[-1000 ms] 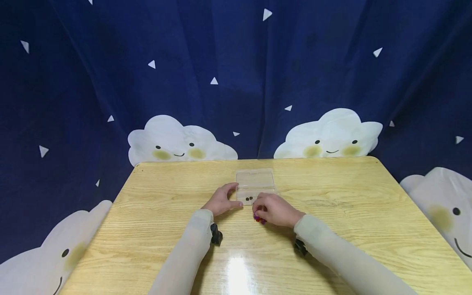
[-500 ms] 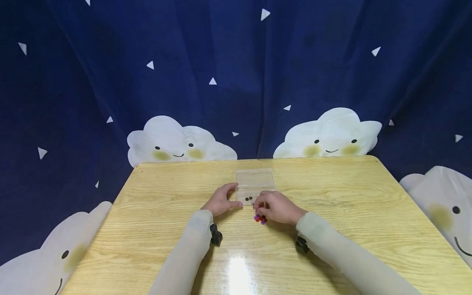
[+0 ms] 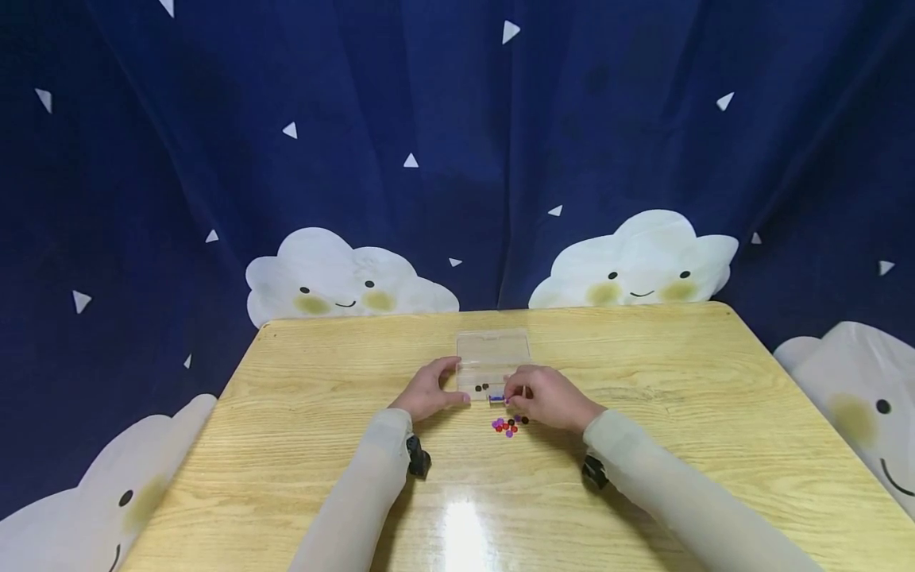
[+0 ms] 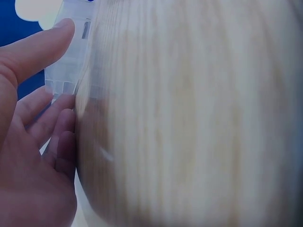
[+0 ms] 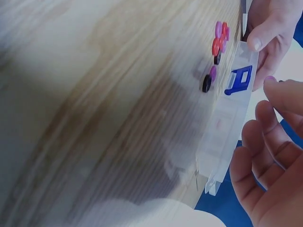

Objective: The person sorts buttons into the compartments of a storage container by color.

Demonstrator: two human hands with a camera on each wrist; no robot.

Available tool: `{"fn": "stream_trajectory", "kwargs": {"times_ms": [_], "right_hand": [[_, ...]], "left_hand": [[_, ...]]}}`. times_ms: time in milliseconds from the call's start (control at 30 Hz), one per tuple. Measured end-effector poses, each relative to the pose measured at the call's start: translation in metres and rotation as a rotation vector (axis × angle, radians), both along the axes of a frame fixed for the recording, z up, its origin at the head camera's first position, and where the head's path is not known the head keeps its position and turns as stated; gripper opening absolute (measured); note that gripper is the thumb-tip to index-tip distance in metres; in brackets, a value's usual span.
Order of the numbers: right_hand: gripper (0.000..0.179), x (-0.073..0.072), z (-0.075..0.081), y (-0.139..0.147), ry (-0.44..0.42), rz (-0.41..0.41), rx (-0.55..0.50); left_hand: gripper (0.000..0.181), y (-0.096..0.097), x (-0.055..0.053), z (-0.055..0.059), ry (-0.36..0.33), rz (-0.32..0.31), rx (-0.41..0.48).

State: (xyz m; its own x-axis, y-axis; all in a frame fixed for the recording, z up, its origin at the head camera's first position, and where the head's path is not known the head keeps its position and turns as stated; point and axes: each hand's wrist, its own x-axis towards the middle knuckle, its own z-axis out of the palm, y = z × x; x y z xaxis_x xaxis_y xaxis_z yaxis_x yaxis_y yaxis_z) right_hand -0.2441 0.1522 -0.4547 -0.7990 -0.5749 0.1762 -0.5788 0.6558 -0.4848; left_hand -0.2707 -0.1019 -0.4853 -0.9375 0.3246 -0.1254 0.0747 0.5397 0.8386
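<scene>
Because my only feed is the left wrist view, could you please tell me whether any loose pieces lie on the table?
Observer: Yes, small red, purple and black discs lie on the table in front of the clear box.
Operator: Thank you; where is the right hand, please?
Observer: The head view shows the right hand at the box's right side, hiding part of it.
Operator: Is anything at its fingertips?
Observer: Yes, the right wrist view shows a small purple piece at its thumb tip.

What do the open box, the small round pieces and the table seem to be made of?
Open box: probably smooth, clear plastic; the table shows through.
Small round pieces: likely smooth plastic, from even colours; not certain.
Table: wood or laminate, glossy; grain and a bright reflection.
</scene>
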Motion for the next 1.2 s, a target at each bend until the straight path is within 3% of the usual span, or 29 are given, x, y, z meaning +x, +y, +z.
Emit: {"fn": "stream_trajectory", "kwargs": {"times_ms": [600, 1200], "right_hand": [[0.011, -0.006, 0.003, 0.015, 0.030, -0.060, -0.020], [0.011, -0.014, 0.003, 0.030, 0.007, -0.117, -0.055]], "left_hand": [[0.081, 0.000, -0.001, 0.001, -0.005, 0.004, -0.003], [0.081, 0.000, -0.001, -0.002, 0.007, 0.004, -0.009]]}}
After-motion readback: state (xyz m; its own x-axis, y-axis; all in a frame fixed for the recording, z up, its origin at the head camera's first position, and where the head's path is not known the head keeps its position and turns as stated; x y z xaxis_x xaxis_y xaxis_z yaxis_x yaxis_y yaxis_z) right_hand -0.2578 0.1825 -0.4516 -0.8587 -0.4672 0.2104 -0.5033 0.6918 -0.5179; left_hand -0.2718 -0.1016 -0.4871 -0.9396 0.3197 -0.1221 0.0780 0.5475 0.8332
